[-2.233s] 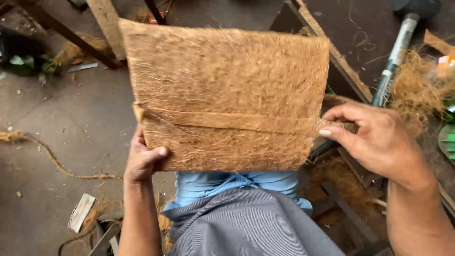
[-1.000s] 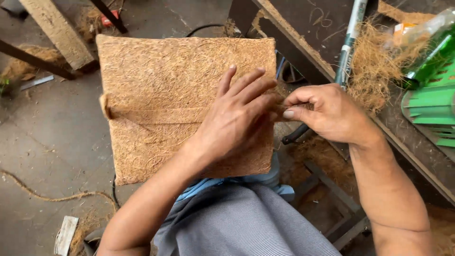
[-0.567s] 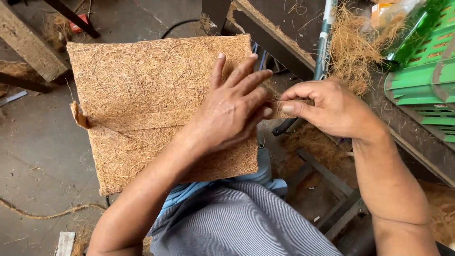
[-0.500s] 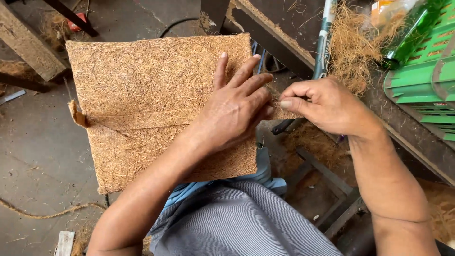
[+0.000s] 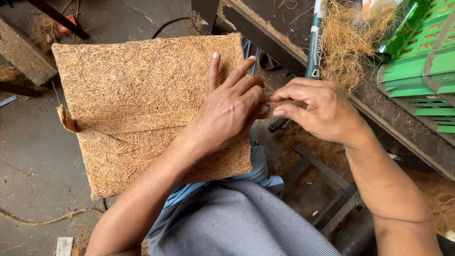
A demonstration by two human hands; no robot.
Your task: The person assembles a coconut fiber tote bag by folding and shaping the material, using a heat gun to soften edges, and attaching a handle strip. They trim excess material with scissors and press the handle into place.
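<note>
Flat rectangular brown coir-fibre mat (image 5: 142, 109) lies across the person's lap, above the grey striped cloth (image 5: 237, 223). Left hand (image 5: 227, 111) pressed flat on mat's right edge, fingers spread, grasping nothing. Right hand (image 5: 317, 109), just right of mat, pinches a fibre strip at that edge. Loose coir tuft (image 5: 346, 38) and green plastic crate (image 5: 422, 66) further right on dark worktop (image 5: 379, 109)

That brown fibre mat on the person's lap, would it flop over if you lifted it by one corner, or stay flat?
The fibre mat probably stays mostly flat: it juts past the lap unsupported without sagging. It looks light, being loose, airy strands. Its rough surface should resist slipping under the left hand, though the edge pinched by the right hand may shed fibres, like the loose fibre tuft nearby.
</note>
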